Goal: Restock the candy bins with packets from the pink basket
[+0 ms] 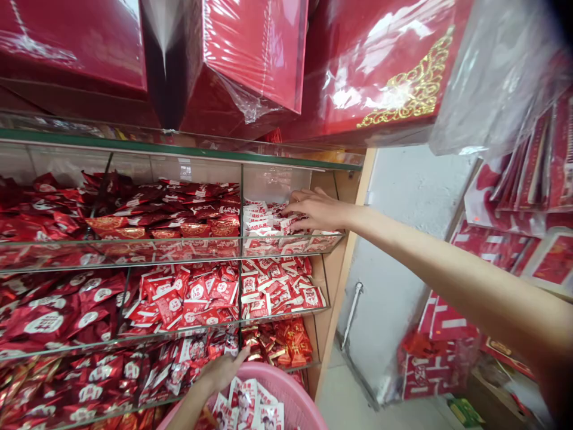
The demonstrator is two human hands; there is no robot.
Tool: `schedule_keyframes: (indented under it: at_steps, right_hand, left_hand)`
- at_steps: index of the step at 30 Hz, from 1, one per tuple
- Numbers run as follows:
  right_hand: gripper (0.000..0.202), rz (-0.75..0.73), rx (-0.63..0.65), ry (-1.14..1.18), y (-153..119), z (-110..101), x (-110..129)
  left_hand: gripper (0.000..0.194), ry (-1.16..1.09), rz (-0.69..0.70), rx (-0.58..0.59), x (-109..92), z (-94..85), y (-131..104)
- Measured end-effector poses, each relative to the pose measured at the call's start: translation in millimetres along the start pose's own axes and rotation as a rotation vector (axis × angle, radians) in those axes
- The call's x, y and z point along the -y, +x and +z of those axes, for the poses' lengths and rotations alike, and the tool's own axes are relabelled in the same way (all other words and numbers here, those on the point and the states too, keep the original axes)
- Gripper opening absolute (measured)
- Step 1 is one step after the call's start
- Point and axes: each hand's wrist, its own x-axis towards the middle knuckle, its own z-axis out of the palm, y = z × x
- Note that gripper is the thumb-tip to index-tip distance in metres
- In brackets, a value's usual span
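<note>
My right hand [316, 209] reaches into the top right shelf compartment. Its fingers are spread and slightly bent over small white-and-red candy packets [259, 221]; whether the fingertips touch them is hard to tell. Low in the picture, my left hand [220, 373] grips the far left rim of a pink plastic basket [295, 391], thumb stretched out along it and the other fingers mostly hidden. Inside the basket lie several white-and-red packets [246, 400] like those on the shelf.
Glass dividers split the shelves into compartments of red packets [174, 298]. A glass shelf edge [286, 245] runs in front of my right hand. Large red boxes [255, 54] stand overhead. Red packaged goods [537, 173] hang at the right, beside a white wall [394, 227].
</note>
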Motion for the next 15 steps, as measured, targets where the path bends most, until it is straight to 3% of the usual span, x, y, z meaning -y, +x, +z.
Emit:
schedule_keyframes:
  at_steps: [4,8,12,15]
  right_hand:
    - [0.024,-0.022,-0.002,0.166,-0.2,-4.3,-7.4]
    - [0.023,0.007,-0.106,0.231,-0.9,-2.6,-9.7]
    - [0.022,0.15,-0.301,0.324,-10.2,-8.7,-6.7]
    - [0.02,0.277,-0.506,0.396,-29.4,-17.1,10.2]
  left_hand:
    - [0.07,0.019,0.031,0.008,3.4,2.9,4.0]
    - [0.075,0.017,0.028,0.03,6.1,5.0,6.5]
    - [0.083,0.029,0.026,0.042,6.2,4.3,7.8]
    - [0.086,0.046,0.021,0.048,2.4,2.1,4.7]
